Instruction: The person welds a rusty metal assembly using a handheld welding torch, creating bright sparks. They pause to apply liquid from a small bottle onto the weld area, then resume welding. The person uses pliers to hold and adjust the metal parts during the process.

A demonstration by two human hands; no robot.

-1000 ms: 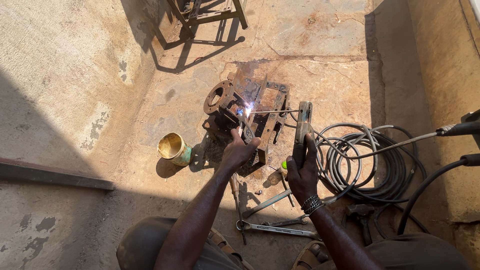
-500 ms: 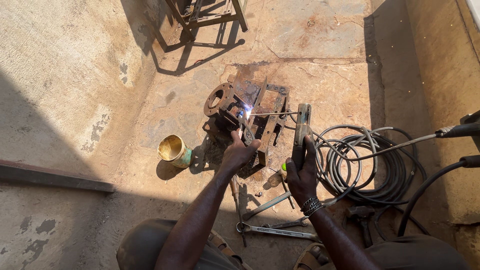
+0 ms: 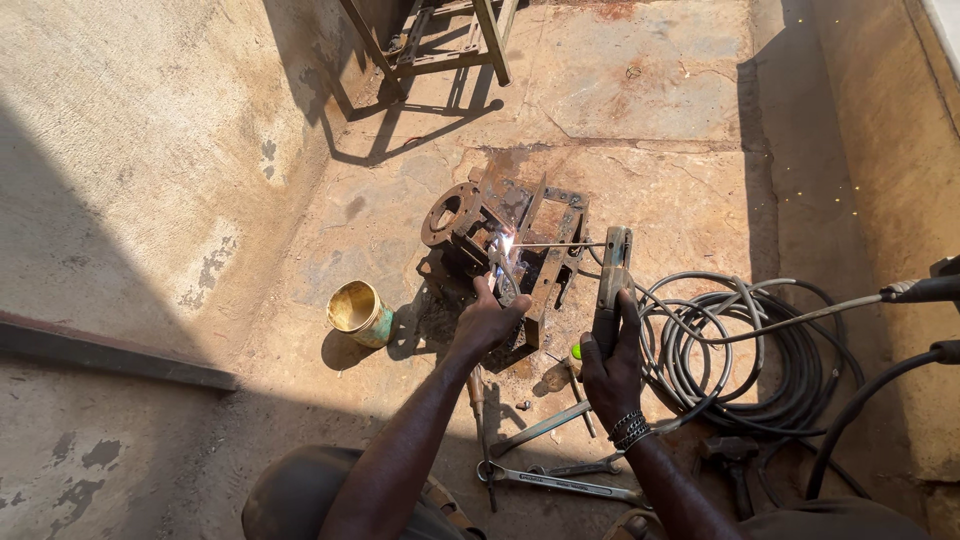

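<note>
A rusty metal assembly (image 3: 505, 240) with a round flange (image 3: 447, 212) sits on the concrete floor. My left hand (image 3: 487, 322) rests on its near side, gripping a metal part. My right hand (image 3: 612, 362) holds a welding electrode holder (image 3: 612, 275); its thin rod (image 3: 555, 245) reaches left to the assembly, where a bright arc (image 3: 507, 243) glows.
A small yellow tin can (image 3: 360, 312) stands left of the assembly. Coiled black cable (image 3: 735, 350) lies to the right. Wrenches (image 3: 560, 485) and a hammer lie near my knees. A metal frame (image 3: 440, 40) stands at the back, and a steel bar (image 3: 110, 350) at the left.
The arc still burns at the same spot on the assembly. Both hands have hardly moved.
</note>
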